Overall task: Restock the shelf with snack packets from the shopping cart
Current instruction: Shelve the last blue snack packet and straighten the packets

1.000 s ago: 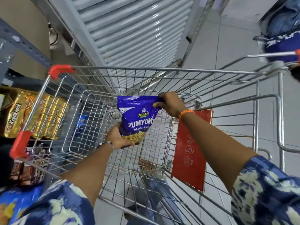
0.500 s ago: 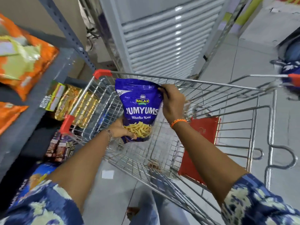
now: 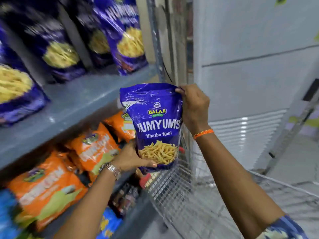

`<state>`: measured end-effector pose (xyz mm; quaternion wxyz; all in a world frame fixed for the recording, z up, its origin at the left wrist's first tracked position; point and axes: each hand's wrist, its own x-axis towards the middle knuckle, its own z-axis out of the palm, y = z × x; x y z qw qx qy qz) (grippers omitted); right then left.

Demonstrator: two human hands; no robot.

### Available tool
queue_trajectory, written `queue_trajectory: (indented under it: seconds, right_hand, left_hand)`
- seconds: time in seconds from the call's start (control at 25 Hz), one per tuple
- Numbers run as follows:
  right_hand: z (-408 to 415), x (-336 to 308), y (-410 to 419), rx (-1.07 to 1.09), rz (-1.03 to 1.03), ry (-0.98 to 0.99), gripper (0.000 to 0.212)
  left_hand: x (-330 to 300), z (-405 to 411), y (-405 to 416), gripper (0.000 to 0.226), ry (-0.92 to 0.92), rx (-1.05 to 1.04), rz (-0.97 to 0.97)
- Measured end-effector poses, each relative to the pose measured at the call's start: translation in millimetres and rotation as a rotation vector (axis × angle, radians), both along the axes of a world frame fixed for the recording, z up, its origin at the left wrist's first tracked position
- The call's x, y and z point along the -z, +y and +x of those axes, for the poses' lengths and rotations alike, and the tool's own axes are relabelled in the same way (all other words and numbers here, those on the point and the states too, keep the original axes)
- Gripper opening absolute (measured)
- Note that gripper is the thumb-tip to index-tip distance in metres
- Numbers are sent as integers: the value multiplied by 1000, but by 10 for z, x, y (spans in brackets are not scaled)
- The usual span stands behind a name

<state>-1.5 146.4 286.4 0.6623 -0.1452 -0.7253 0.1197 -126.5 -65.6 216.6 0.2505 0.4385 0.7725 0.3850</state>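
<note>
A purple snack packet [image 3: 155,121] with yellow sticks printed on it is held upright in front of the grey shelf [image 3: 77,100]. My right hand [image 3: 194,106] pinches its top right corner. My left hand [image 3: 133,158] cups its bottom from the left. Several matching purple packets [image 3: 124,37] stand on that shelf, up and to the left. The wire shopping cart [image 3: 172,190] sits below the packet, its red corner showing.
Orange packets [image 3: 93,149] fill the shelf level below, with blue packs [image 3: 108,223] lower still. A white slatted unit [image 3: 246,131] and a pale wall stand to the right. A metal upright [image 3: 158,49] marks the shelf's right end.
Both hands lifted the purple packet out of the cart and up toward the shelf on the left. My view swung up and left from the cart to the shelves.
</note>
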Motion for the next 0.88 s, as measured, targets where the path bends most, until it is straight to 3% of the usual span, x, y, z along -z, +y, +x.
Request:
queue_trajectory:
  seconds: [0.2, 0.36, 0.52, 0.76, 0.88]
  right_hand:
    - [-445, -1281, -329, 56, 112, 205, 45]
    - [-822, -2029, -494, 3, 94, 254, 34]
    - [-1267, -2513, -707, -37, 129, 170, 27]
    - [-1855, -2729, -831, -108, 77, -105, 38]
    - [-1968, -2706, -858, -103, -39, -107, 40]
  left_hand:
    - [-1171, -162, -476, 71, 323, -192, 187]
    - [-1804, -376, -730, 88, 567, -328, 241]
    - [-2139, -736, -808, 105, 519, -419, 335]
    - [-2105, -1291, -684, 109, 400, -573, 444]
    - [-2052, -1490, -610, 107, 367, -601, 462]
